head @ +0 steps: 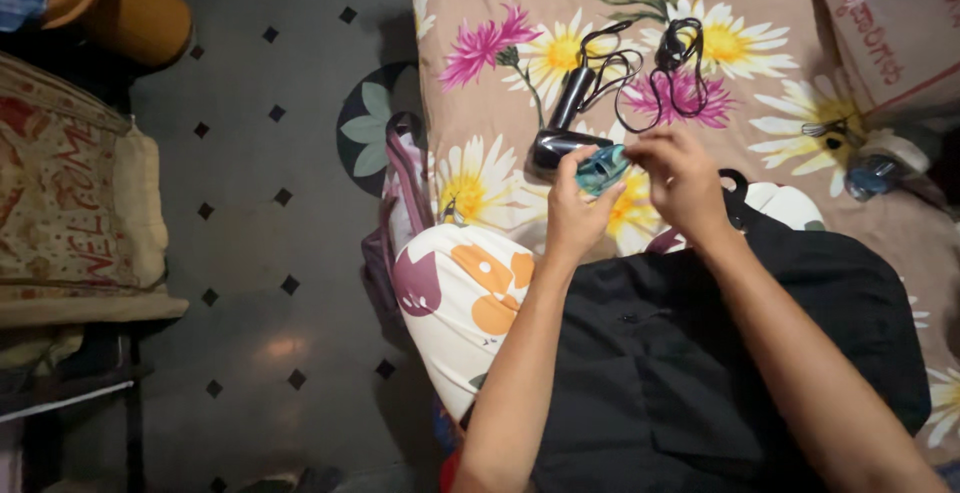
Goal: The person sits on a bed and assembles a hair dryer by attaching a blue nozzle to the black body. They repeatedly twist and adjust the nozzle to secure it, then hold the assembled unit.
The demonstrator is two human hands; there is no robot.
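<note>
Centre of the frame, both hands up over a floral bedsheet point(480, 103). Left hand point(572, 215) curled around a small teal object point(603, 169), fingers closed on its lower side, thumb pressed along the edge. Right hand point(683, 178) meeting it from the right, fingertips pinched at the object's upper corner; too small and blurred to tell what exactly is being pinched. Teal object held just above the sheet, right of centre in the upper half of the frame, between the two hands.

Just behind, a black hair dryer point(563, 123) lying on the sheet, nozzle end near the left hand's knuckles. Black cord point(650, 78) trailing off in loose loops toward the upper right. Below the forearms, a black shirt point(680, 373) spread across the lower right. Beside it, a white cushion with orange and maroon shapes point(455, 298), lower centre. Far right edge, a pale round item with a bluish one beside it point(880, 168), blurred. Left half of the frame: dark tiled floor point(250, 233), a doormat draped over furniture point(60, 193), an orange-brown tub point(130, 3) at upper left.
</note>
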